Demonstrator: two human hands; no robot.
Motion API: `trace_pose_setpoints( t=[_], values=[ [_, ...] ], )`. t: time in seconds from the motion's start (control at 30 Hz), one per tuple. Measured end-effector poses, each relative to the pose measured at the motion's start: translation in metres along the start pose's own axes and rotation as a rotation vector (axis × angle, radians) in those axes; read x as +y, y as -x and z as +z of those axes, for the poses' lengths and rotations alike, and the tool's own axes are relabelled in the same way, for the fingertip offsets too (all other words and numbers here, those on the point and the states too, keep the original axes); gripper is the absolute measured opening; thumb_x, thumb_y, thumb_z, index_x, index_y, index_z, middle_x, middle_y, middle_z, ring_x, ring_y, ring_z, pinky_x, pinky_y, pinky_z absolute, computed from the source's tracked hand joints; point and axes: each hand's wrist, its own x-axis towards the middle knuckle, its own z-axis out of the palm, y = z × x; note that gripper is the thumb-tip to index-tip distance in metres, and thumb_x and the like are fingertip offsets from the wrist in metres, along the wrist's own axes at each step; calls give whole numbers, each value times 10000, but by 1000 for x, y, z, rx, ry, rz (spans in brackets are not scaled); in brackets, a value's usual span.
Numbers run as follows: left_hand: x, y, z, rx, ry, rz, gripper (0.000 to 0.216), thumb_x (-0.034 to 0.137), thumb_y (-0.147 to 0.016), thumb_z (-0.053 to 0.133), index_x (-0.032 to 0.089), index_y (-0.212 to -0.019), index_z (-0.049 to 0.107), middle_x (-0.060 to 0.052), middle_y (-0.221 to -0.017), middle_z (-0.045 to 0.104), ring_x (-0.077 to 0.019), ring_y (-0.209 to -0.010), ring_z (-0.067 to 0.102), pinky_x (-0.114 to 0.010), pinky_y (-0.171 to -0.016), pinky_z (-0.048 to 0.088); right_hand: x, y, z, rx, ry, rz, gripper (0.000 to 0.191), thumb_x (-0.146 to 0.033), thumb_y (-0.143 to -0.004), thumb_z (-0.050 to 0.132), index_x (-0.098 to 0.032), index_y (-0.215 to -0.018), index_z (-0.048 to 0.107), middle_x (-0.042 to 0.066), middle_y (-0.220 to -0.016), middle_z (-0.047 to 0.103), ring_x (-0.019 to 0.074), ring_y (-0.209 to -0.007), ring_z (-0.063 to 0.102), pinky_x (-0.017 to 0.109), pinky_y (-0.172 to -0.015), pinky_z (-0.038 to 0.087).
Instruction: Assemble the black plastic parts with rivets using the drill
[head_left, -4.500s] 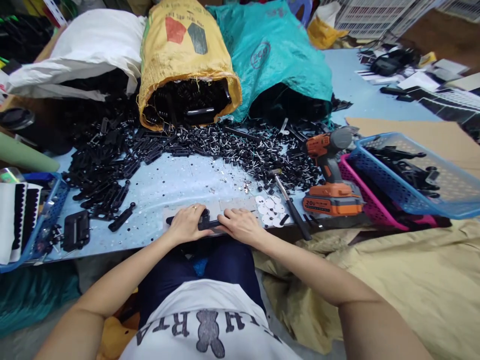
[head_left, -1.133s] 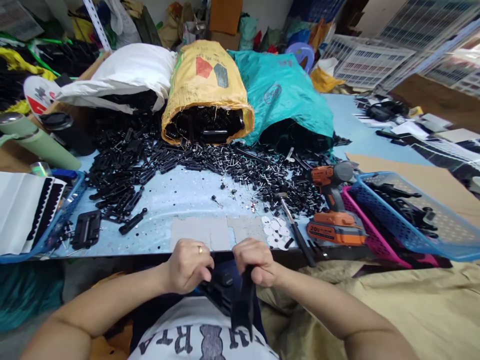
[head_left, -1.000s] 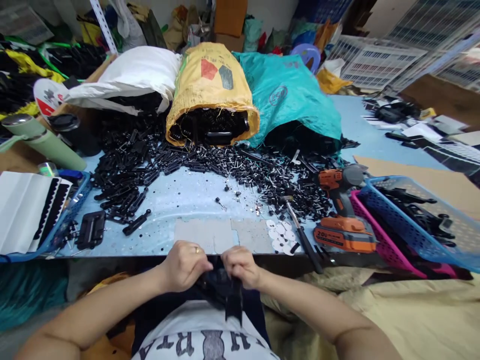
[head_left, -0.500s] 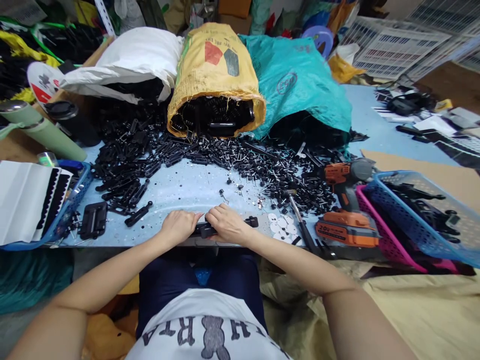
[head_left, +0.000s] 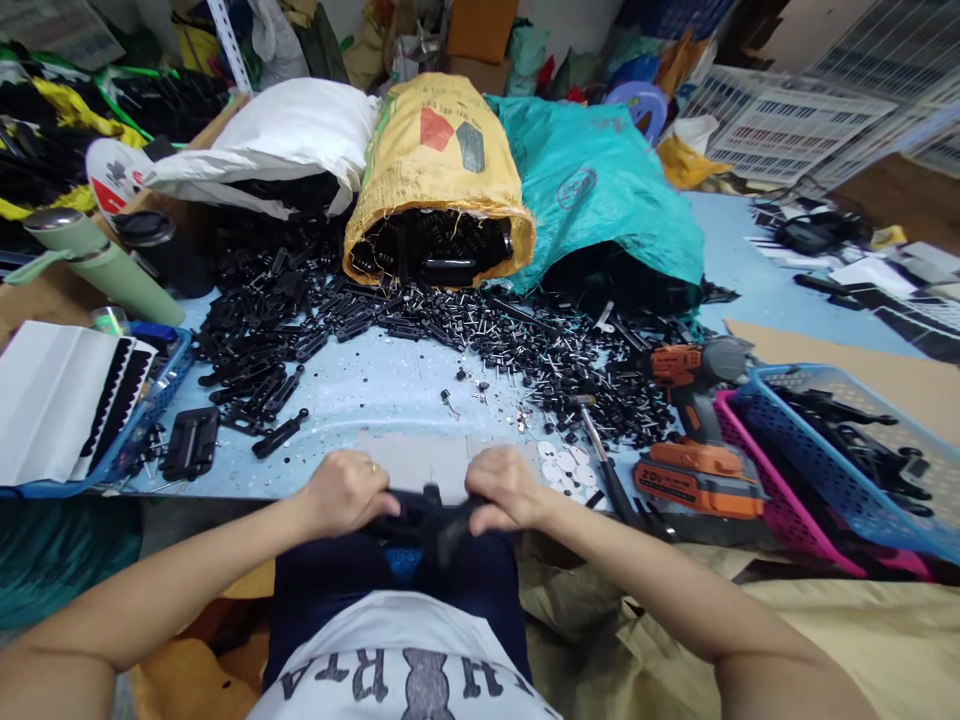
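A black plastic bracket-like piece (head_left: 431, 520), blurred by motion, is held in front of the table's near edge, above my lap. My left hand (head_left: 346, 492) is closed round its left end, thumb pressed on it. Round the right end my right hand (head_left: 504, 490) grips with curled fingers. Behind the hands a pale grey board (head_left: 409, 455) lies on the blue table (head_left: 360, 375). A few loose small screws (head_left: 448, 402) rest farther back. The exact shape of the held piece cannot be made out.
Heaps of black plastic parts (head_left: 255, 340) and small screws (head_left: 517, 345) spill from white (head_left: 292, 130), yellow (head_left: 442, 160) and teal sacks (head_left: 592, 170). At right lie a hammer (head_left: 604, 455), a cordless drill (head_left: 697, 430) and a blue basket (head_left: 862, 450). Another basket (head_left: 161, 400) stands left.
Both hands have moved from the tabletop toward my body, lifting the black piece off the board. My right hand has shifted right, so the hands are now farther apart.
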Motion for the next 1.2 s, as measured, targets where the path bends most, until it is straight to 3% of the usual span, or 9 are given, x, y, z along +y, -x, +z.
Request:
trace_pose_setpoints(
  t=[0.1, 0.2, 0.3, 0.4, 0.57, 0.73, 0.83, 1.0, 1.2],
  values=[
    [32, 8, -1, 120, 352, 78, 676, 506, -925, 36, 176, -615, 538, -39, -479, 518, -126, -457, 482, -267, -473, 351, -27, -1, 19, 65, -398, -132, 735, -629, -871, -43, -207, -598, 493, 30, -468, 446, 149, -478, 458, 292, -520, 348],
    [56, 7, 13, 324, 519, 69, 662, 505, -923, 21, 185, -630, 522, -36, -491, 524, -125, -476, 501, -265, -489, 387, -47, -20, 62, 224, -581, -37, 685, -611, -889, 15, -210, -663, 523, 46, -541, 496, 171, -554, 520, 316, -577, 423],
    [58, 2, 38, 488, 389, 61, 665, 547, -910, 49, 179, -826, 596, -84, -688, 629, -157, -670, 600, -280, -605, 471, -44, -47, 103, 455, -510, 240, 561, -612, -888, 154, -224, -889, 559, 103, -863, 585, 228, -891, 574, 391, -771, 456],
    [35, -5, 60, 442, 65, 30, 699, 604, -886, 106, 136, -1140, 559, -153, -936, 643, -217, -893, 608, -329, -731, 488, -11, -66, 115, 535, -486, 479, 520, -540, -913, 121, -220, -1052, 507, 127, -1177, 522, 228, -1136, 486, 397, -890, 426],
    [-33, -26, 69, -28, -314, -113, 606, 560, -847, 425, 182, -1321, 438, -146, -984, 608, -225, -847, 587, -305, -697, 464, 78, -49, 77, 529, -407, 869, 438, -497, -904, 239, -180, -1031, 513, 129, -1091, 582, 232, -1027, 539, 403, -872, 433],
    [-81, -65, 69, -222, -379, -189, 553, 463, -826, 537, 201, -1303, 443, -134, -958, 593, -236, -876, 558, -285, -675, 435, 169, -71, 17, 579, -75, 772, 322, -417, -874, 395, -165, -991, 559, 115, -1057, 599, 217, -1005, 526, 353, -898, 404],
    [-89, -88, 71, -234, -408, -207, 613, 506, -801, 550, 180, -1307, 434, -139, -990, 592, -262, -935, 539, -329, -742, 432, 217, -131, -3, 440, 106, 756, 281, -346, -882, 414, -160, -1030, 564, 114, -1089, 603, 218, -1054, 507, 333, -931, 370],
    [-87, -81, 58, -83, -410, -271, 647, 531, -823, 501, 146, -1332, 389, -149, -1110, 558, -275, -1045, 491, -440, -942, 347, 267, -222, -4, 250, 197, 1087, 331, -362, -872, 465, -139, -1106, 533, 155, -1064, 625, 269, -1029, 544, 386, -866, 387],
    [-118, -16, 9, 57, -484, -691, 329, 325, -881, 437, 106, -1089, 568, -156, -1031, 580, -272, -967, 518, -375, -803, 434, 281, -229, 5, 234, 189, 1117, 361, -361, -791, 587, -156, -1088, 563, 137, -1090, 622, 281, -1067, 537, 431, -901, 364]
  ],
)
